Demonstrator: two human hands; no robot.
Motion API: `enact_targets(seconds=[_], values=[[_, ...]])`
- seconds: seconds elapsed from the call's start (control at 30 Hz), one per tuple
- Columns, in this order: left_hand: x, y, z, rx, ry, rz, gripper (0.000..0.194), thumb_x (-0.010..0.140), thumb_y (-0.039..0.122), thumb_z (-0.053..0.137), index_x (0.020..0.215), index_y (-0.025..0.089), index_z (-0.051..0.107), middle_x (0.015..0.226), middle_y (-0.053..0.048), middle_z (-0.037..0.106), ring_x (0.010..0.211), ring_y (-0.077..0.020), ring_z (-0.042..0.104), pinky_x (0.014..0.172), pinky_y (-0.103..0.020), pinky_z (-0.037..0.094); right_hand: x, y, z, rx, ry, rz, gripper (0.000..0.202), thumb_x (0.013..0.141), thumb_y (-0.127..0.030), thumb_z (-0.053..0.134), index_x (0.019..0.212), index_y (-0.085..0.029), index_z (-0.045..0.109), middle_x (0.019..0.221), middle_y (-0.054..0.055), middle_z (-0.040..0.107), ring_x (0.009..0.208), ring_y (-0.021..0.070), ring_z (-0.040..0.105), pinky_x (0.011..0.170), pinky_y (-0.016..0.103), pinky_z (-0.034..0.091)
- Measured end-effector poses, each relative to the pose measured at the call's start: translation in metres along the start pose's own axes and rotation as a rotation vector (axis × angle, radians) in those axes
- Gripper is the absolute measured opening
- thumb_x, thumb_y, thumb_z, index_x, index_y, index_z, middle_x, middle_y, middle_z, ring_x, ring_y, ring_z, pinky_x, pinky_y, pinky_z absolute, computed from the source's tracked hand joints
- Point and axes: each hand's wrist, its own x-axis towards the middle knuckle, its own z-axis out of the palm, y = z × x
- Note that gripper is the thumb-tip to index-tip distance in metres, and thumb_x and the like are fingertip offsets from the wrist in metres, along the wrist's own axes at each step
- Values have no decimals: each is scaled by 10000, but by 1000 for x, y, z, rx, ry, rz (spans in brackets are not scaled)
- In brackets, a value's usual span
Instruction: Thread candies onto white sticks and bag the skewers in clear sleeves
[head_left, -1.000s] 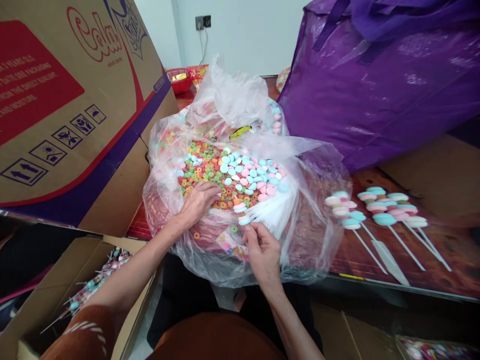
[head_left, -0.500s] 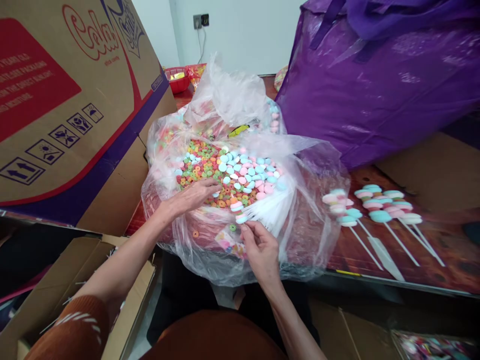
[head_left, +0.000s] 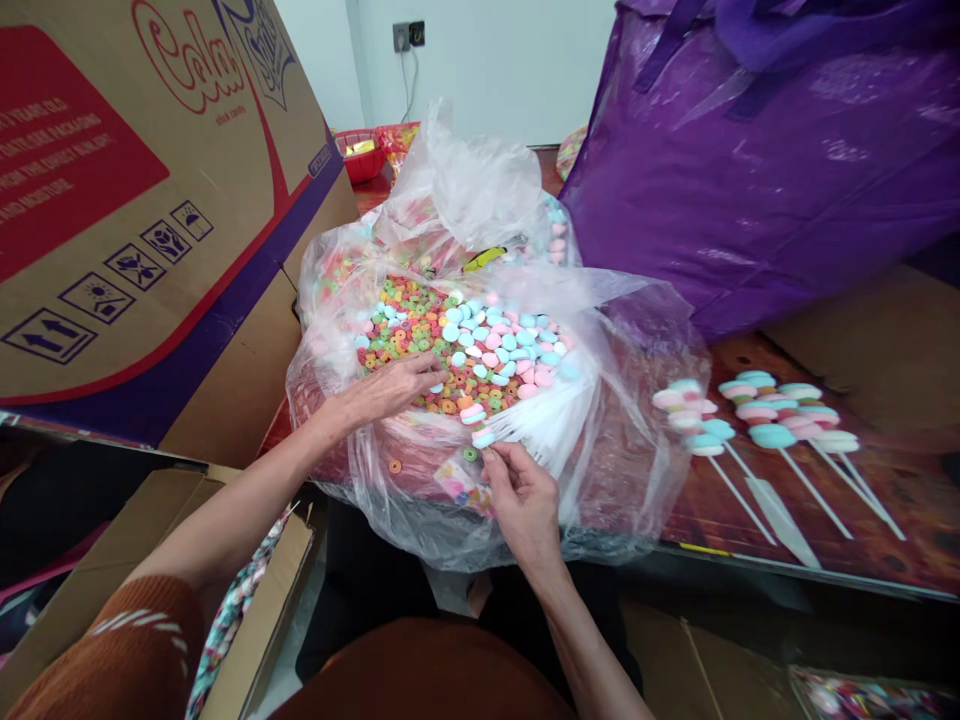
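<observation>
My right hand (head_left: 523,492) pinches the lower end of a marshmallow skewer (head_left: 478,428), its pink, white and blue pieces threaded at the top and tilted up to the left. My left hand (head_left: 401,385) reaches over ring-shaped gummy candies (head_left: 405,330), its fingertips pressed together among them; what they hold, if anything, is hidden. To the right of the rings lie loose pink and blue marshmallows (head_left: 517,340). A bundle of white sticks (head_left: 544,425) lies just beyond my right hand. All this rests on a spread clear plastic bag (head_left: 630,490).
Finished-looking marshmallow skewers (head_left: 772,430) lie on the red-brown table (head_left: 892,485) at right. A large printed carton (head_left: 150,200) stands at left, a purple bag (head_left: 750,180) at back right. A red basket (head_left: 364,165) sits behind. An opened cardboard box (head_left: 97,570) is below my left arm.
The view has shifted slightly, so the scene sits a little further right. My left hand stays low over the gummy rings, fingertips slightly moved. My right hand still holds the skewer.
</observation>
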Motion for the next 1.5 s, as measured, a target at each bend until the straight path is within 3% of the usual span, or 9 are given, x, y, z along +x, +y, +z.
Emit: enact_targets(seconds=[0.07, 0.17, 0.27, 0.37, 0.5, 0.77, 0.9, 1.13, 1.5], values=[[0, 1, 6, -55, 64, -47, 379, 923, 92, 438, 1233, 190, 633, 1177, -123, 648, 1026, -223, 650, 867, -332, 536, 0, -2, -1, -6, 0, -5, 257, 902, -402, 562, 869, -175, 678, 626, -17, 591, 573, 136, 548, 572, 240, 441], [-1, 9, 17, -218, 259, -196, 362, 928, 176, 490, 1256, 190, 644, 1167, -117, 676, 1046, -237, 656, 911, -368, 536, 0, -6, -3, 17, -1, -16, 257, 905, -394, 564, 878, -173, 693, 633, -9, 599, 586, 143, 557, 574, 243, 443], [-3, 23, 26, -591, 447, -386, 366, 917, 284, 557, 1245, 159, 663, 1121, -108, 719, 990, -237, 681, 893, -371, 547, 1, -10, -4, 38, -24, -19, 255, 902, -389, 576, 879, -172, 707, 623, -11, 588, 575, 140, 546, 555, 240, 432], [-6, 37, 33, -1018, 496, -531, 409, 869, 334, 634, 1224, 136, 674, 1081, -99, 746, 892, -211, 700, 836, -344, 562, 1, -13, -4, 35, -55, -20, 252, 904, -385, 578, 867, -174, 710, 611, -21, 563, 547, 127, 519, 535, 233, 415], [-8, 48, 39, -1194, 592, -623, 404, 802, 303, 705, 1172, 142, 699, 1144, -94, 738, 943, -195, 688, 874, -323, 547, 1, -14, -2, 21, -61, -42, 256, 916, -377, 557, 838, -179, 699, 606, -28, 542, 543, 120, 508, 536, 227, 418], [-7, 51, 51, -1104, 665, -593, 336, 844, 306, 673, 1143, 157, 706, 1187, -89, 727, 1073, -216, 664, 958, -343, 526, 1, -17, 0, 29, -69, -27, 263, 901, -400, 556, 827, -186, 689, 576, -33, 526, 474, 113, 479, 442, 213, 400], [-7, 51, 56, -1034, 678, -563, 307, 860, 256, 635, 1137, 145, 705, 1170, -100, 722, 1064, -209, 667, 969, -344, 524, 1, -16, 1, -13, -74, -39, 264, 917, -394, 534, 798, -192, 656, 569, -40, 509, 482, 111, 476, 468, 212, 406], [-9, 59, 63, -690, 756, -492, 272, 898, 185, 578, 1130, 193, 719, 1118, -89, 709, 1065, -207, 649, 969, -368, 523, 4, -20, -1, -119, -111, -78, 262, 910, -367, 519, 726, -198, 597, 533, -50, 462, 478, 108, 448, 484, 214, 363], [-10, 70, 61, -514, 687, -487, 293, 938, 160, 515, 1161, 200, 701, 1108, -90, 710, 1030, -196, 665, 918, -346, 543, 7, -24, 10, -37, -102, 8, 265, 870, -371, 522, 657, -213, 531, 525, -47, 407, 506, 117, 382, 465, 225, 311]])
